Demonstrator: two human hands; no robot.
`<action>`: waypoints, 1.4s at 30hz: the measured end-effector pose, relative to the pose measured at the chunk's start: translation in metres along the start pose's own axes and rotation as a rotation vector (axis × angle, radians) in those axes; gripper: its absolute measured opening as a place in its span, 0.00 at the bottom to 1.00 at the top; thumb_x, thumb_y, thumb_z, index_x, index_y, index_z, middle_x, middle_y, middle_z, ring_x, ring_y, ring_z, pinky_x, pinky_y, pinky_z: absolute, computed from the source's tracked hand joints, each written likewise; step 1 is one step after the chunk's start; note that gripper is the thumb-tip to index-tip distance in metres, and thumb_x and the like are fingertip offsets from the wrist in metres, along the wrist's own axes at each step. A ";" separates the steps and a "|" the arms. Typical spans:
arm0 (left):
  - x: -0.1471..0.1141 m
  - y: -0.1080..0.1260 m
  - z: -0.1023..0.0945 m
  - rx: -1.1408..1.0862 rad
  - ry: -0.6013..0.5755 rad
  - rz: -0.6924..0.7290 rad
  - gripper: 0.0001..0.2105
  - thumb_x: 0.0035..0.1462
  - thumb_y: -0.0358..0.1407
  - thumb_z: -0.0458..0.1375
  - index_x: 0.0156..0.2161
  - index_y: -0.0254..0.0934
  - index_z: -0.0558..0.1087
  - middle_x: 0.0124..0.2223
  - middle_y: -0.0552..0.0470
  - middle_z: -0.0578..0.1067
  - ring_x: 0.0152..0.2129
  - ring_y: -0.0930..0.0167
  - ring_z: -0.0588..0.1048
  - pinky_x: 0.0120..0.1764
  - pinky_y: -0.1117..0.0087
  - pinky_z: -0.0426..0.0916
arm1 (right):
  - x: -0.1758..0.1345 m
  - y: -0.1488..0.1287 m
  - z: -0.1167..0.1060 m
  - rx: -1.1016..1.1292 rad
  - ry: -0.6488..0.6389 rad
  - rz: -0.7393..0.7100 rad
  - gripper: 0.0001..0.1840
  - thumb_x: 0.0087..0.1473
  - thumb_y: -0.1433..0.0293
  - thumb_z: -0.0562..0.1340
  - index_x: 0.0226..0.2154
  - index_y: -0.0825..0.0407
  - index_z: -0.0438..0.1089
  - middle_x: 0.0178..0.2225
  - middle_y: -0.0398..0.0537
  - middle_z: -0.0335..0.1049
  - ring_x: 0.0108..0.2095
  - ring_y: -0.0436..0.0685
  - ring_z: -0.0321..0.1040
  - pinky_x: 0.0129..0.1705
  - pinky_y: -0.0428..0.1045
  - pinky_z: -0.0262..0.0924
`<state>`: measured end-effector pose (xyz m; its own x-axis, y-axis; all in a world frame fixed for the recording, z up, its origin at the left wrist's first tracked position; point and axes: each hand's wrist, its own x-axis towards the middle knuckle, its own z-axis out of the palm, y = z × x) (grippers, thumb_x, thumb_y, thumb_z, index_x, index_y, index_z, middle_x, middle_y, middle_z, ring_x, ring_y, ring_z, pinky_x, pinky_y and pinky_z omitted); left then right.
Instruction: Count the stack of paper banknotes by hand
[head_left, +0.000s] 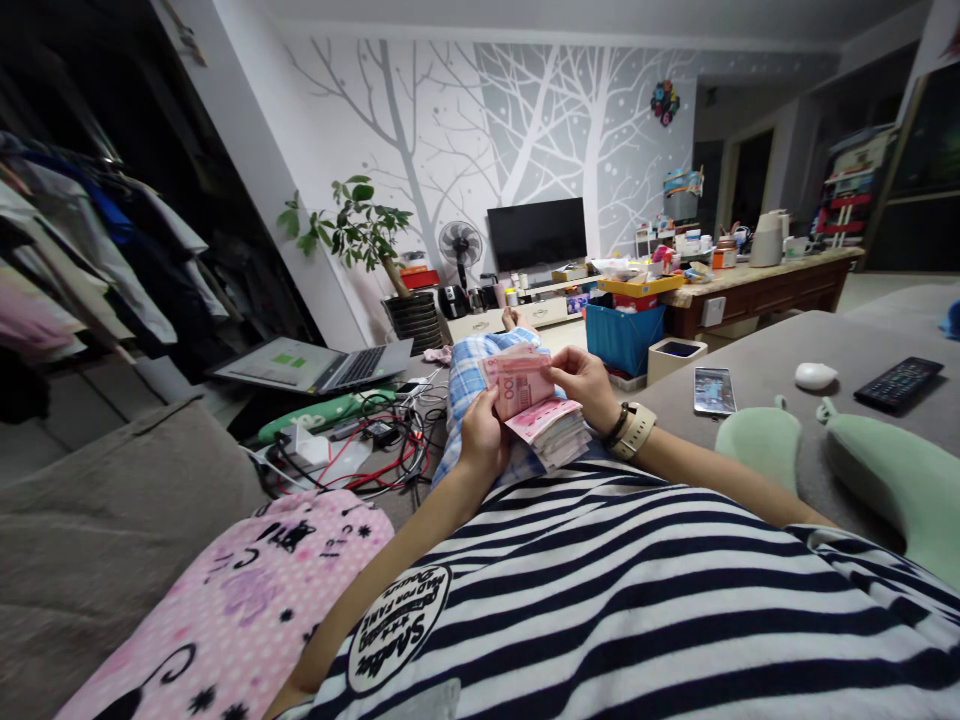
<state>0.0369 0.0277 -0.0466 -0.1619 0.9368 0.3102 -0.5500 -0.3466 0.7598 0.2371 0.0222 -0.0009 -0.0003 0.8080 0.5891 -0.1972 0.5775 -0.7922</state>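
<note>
A thick wad of red 100 banknotes (556,432) is bent open above my lap, the notes fanned at the upper part. My left hand (482,436) is closed around the left side of the wad, thumb on its face. At the upper right, the fingers of my right hand (586,388) pinch the edge of an upright banknote (517,383). A watch with a pale strap (634,431) and a dark bracelet are on my right wrist. Below the notes are blue checked trousers (469,365) and a striped shirt (600,590).
To the left, an open laptop (300,368) stands beyond tangled cables (390,430) and a pink patterned cushion (255,590). On the right lie a phone (714,391), a white mouse (815,376), a remote control (898,384) and a green neck pillow (885,470).
</note>
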 end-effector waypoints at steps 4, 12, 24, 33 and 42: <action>0.002 -0.001 -0.002 0.003 0.002 0.000 0.13 0.53 0.45 0.79 0.37 0.41 0.85 0.40 0.48 0.91 0.40 0.59 0.89 0.58 0.56 0.86 | -0.001 -0.001 -0.001 0.013 -0.048 -0.048 0.34 0.46 0.42 0.88 0.30 0.44 0.73 0.29 0.42 0.74 0.36 0.58 0.68 0.40 0.54 0.67; 0.003 -0.002 -0.005 0.083 0.052 0.075 0.09 0.58 0.42 0.77 0.35 0.41 0.85 0.38 0.50 0.88 0.35 0.61 0.85 0.49 0.60 0.83 | -0.004 -0.007 0.003 0.068 -0.083 -0.054 0.36 0.44 0.38 0.89 0.33 0.46 0.79 0.31 0.44 0.77 0.35 0.58 0.69 0.41 0.55 0.70; 0.002 0.000 -0.003 0.128 0.045 0.106 0.06 0.60 0.40 0.75 0.36 0.44 0.84 0.40 0.49 0.89 0.41 0.57 0.87 0.51 0.56 0.85 | -0.006 -0.012 0.004 0.034 -0.083 -0.056 0.43 0.48 0.26 0.85 0.29 0.45 0.74 0.23 0.36 0.60 0.27 0.51 0.53 0.31 0.52 0.51; -0.002 0.006 0.001 0.149 0.031 0.145 0.07 0.56 0.43 0.75 0.34 0.44 0.84 0.40 0.49 0.91 0.39 0.58 0.88 0.47 0.58 0.87 | -0.007 -0.011 0.003 0.044 -0.128 -0.070 0.45 0.51 0.24 0.84 0.31 0.44 0.72 0.24 0.36 0.59 0.26 0.51 0.52 0.30 0.51 0.49; -0.004 0.005 0.001 0.154 -0.024 0.111 0.10 0.62 0.46 0.76 0.42 0.45 0.86 0.47 0.43 0.94 0.54 0.45 0.93 0.62 0.42 0.90 | -0.006 -0.009 0.004 0.034 -0.142 -0.070 0.45 0.55 0.23 0.81 0.28 0.45 0.72 0.23 0.39 0.63 0.26 0.52 0.58 0.29 0.50 0.52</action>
<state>0.0362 0.0227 -0.0436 -0.1943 0.8917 0.4088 -0.3977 -0.4525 0.7981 0.2352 0.0118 0.0029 -0.1230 0.7398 0.6615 -0.2344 0.6260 -0.7437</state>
